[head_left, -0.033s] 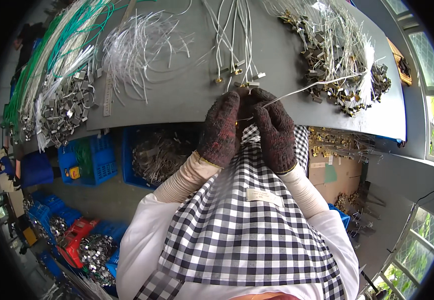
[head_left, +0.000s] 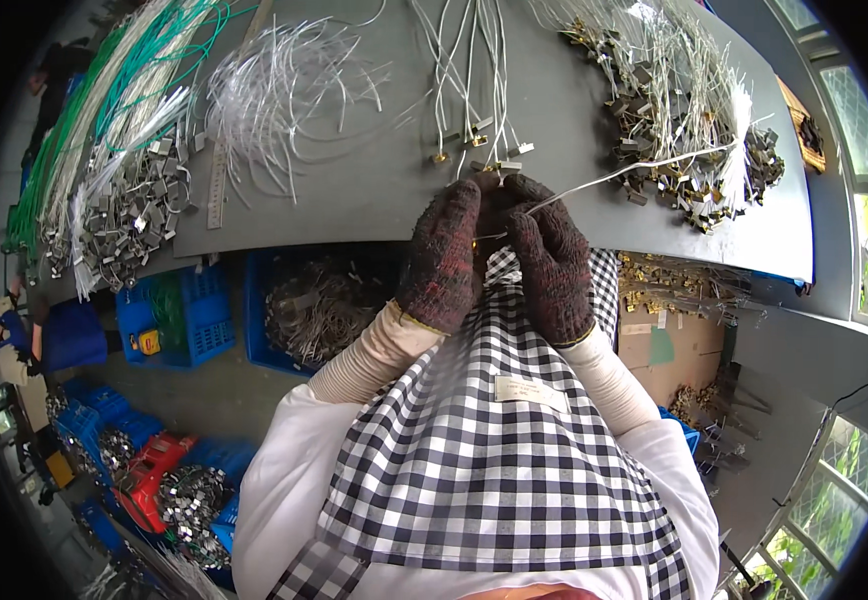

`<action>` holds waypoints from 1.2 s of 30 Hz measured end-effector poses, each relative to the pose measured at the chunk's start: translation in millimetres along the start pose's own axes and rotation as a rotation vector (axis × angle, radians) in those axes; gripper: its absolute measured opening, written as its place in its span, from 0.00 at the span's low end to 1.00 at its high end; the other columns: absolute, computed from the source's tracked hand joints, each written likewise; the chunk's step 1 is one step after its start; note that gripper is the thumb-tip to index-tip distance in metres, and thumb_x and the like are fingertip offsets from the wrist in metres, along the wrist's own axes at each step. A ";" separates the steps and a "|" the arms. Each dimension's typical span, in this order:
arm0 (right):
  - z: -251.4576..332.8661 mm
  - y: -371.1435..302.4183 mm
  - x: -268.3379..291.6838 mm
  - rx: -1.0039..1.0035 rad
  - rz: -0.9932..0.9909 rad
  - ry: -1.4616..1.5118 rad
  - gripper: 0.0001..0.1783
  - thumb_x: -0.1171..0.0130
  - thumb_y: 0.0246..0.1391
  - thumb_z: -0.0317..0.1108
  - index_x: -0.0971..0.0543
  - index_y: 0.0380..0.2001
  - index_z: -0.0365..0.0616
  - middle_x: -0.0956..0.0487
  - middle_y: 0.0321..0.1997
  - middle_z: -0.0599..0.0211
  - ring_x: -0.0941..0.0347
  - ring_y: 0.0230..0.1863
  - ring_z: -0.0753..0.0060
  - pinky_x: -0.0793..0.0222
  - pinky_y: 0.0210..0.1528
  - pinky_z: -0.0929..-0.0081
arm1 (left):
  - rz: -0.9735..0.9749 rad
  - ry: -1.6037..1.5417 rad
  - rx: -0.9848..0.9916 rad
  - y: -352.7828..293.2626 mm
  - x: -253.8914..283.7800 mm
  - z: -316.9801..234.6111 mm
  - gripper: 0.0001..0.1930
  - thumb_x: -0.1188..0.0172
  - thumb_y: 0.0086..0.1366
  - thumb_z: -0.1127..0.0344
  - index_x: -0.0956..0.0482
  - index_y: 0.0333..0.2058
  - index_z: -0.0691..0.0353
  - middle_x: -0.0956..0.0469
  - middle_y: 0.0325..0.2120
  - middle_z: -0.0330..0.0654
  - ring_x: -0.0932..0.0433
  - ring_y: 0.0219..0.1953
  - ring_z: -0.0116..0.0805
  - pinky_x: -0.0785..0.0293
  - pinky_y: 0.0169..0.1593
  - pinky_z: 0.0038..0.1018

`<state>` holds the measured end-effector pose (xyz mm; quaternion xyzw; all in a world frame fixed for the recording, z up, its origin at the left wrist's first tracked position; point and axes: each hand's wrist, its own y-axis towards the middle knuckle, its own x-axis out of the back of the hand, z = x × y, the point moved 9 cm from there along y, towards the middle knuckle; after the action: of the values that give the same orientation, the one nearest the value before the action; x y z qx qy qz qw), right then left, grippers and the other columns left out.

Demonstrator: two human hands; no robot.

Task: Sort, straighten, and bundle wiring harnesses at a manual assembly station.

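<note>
My left hand (head_left: 442,258), in a dark red-and-black knit glove, is closed at the table's front edge; its fingertips meet around something mostly hidden, with a brass-coloured glint at the inner side. Facing it, my right hand (head_left: 556,268) in a matching glove is closed on a thin whitish wire (head_left: 614,181). The wire runs from the right fingers up to the right over the table; a short piece also shows between the hands. Just beyond my fingertips lie a few wires (head_left: 471,75) ending in small brass and silver metal blocks (head_left: 478,140).
Wires with metal ends pile up on the grey table (head_left: 374,205) at right (head_left: 689,120). Clear strands (head_left: 279,100), a ruler (head_left: 216,190) and green and white wires (head_left: 104,130) lie left. Blue crates (head_left: 176,320) stand below; a person (head_left: 4,335) is at far left.
</note>
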<state>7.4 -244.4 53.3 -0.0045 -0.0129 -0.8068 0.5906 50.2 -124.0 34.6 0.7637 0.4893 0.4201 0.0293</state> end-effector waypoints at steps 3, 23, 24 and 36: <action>-10.9 1.3 -6.8 -0.001 0.035 0.009 0.20 0.46 0.67 0.30 0.27 0.60 0.36 0.22 0.57 0.61 0.26 0.55 0.72 0.30 0.59 0.72 | 0.027 -0.363 0.148 13.2 5.8 -8.6 0.20 0.52 0.70 0.77 0.31 0.59 0.71 0.27 0.55 0.58 0.23 0.55 0.51 0.25 0.60 0.38; -2.9 28.1 -15.7 -0.010 0.033 0.061 0.11 0.34 0.56 0.32 0.17 0.40 0.38 0.26 0.61 0.51 0.27 0.59 0.59 0.34 0.63 0.63 | -0.002 -0.249 0.153 26.8 21.5 -2.0 0.20 0.42 0.67 0.74 0.30 0.56 0.68 0.24 0.52 0.53 0.22 0.54 0.46 0.24 0.58 0.37; 4.4 24.1 -20.1 0.171 0.081 -0.182 0.11 0.34 0.56 0.31 0.18 0.41 0.38 0.25 0.60 0.51 0.27 0.58 0.59 0.32 0.62 0.65 | 0.009 -0.273 0.139 27.7 20.4 -2.0 0.20 0.41 0.66 0.74 0.29 0.56 0.68 0.24 0.51 0.54 0.22 0.54 0.47 0.24 0.58 0.37; 25.6 65.6 7.9 -0.005 0.185 0.010 0.17 0.36 0.61 0.37 0.20 0.48 0.36 0.16 0.42 0.64 0.21 0.44 0.73 0.26 0.52 0.73 | 0.324 -1.759 0.779 9.4 -33.2 17.2 0.22 0.42 0.70 0.66 0.30 0.61 0.62 0.21 0.49 0.47 0.20 0.44 0.31 0.21 0.41 0.26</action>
<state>67.3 -271.1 80.2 -0.0030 -0.0072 -0.7489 0.6626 63.0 -148.1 7.5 0.8190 0.2864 -0.4921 0.0715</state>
